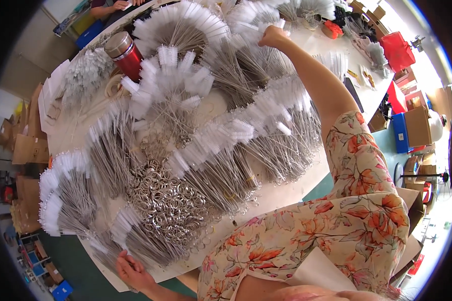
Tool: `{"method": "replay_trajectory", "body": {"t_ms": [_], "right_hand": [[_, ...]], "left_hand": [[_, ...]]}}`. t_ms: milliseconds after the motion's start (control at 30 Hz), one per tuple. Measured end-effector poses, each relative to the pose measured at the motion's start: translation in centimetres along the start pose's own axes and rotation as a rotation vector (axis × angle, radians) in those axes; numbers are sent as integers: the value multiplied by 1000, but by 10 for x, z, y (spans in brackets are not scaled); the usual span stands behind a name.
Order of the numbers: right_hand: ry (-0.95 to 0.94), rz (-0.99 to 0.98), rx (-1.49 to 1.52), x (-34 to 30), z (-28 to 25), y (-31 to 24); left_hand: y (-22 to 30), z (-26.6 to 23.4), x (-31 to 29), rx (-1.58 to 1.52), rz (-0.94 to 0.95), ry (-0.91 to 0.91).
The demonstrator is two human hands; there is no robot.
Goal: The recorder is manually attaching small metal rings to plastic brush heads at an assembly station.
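Observation:
My right arm is stretched across the table, and my right hand point(273, 36) is closed among white-bristled wire brushes point(251, 31) at the far side. What its fingers grip, if anything, is hidden. My left hand point(134, 272) is at the near left table edge, its fingers curled in, beside a bundle of wire brushes point(143, 238). Anything between those fingers is too small to make out. A heap of shiny metal rings point(165, 198) lies in the middle left. Rows of brushes point(226, 170) with thin twisted-wire stems lie right of the rings.
A red flask point(125, 56) with a metal lid stands among the brushes at the far left. More brush bundles point(68, 193) fan out at the left edge. Another person's hands point(121, 5) show at the far edge. Boxes and a blue bin point(401, 134) are at the right.

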State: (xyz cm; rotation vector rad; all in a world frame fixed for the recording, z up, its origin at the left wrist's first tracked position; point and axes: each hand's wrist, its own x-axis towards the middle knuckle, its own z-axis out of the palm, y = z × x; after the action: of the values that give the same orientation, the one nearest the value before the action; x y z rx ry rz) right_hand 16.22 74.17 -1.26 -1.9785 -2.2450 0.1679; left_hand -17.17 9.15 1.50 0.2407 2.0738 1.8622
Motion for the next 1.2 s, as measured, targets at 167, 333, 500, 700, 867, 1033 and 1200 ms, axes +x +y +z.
{"method": "replay_trajectory", "body": {"t_ms": [167, 333, 500, 700, 867, 1033, 1200], "right_hand": [[467, -36, 392, -15, -38, -10], [473, -483, 1001, -84, -107, -83], [-67, -626, 387, -125, -69, -127], [-126, -543, -90, -144, -21, -144], [-45, -487, -152, -142, -12, -157], [-18, -323, 40, -127, -41, -116], [40, -261, 121, -117, -35, -91]], "left_hand": [[-1, 1, -3, -16, -46, 12], [-8, -4, -1, -78, -16, -51], [-14, 0, -4, -102, -30, -85], [-12, -22, -18, -106, 13, -105], [-19, -38, -27, -118, 1, -29], [-24, -41, -28, -130, -9, -26], [-26, -32, -20, -150, 0, -42]]}}
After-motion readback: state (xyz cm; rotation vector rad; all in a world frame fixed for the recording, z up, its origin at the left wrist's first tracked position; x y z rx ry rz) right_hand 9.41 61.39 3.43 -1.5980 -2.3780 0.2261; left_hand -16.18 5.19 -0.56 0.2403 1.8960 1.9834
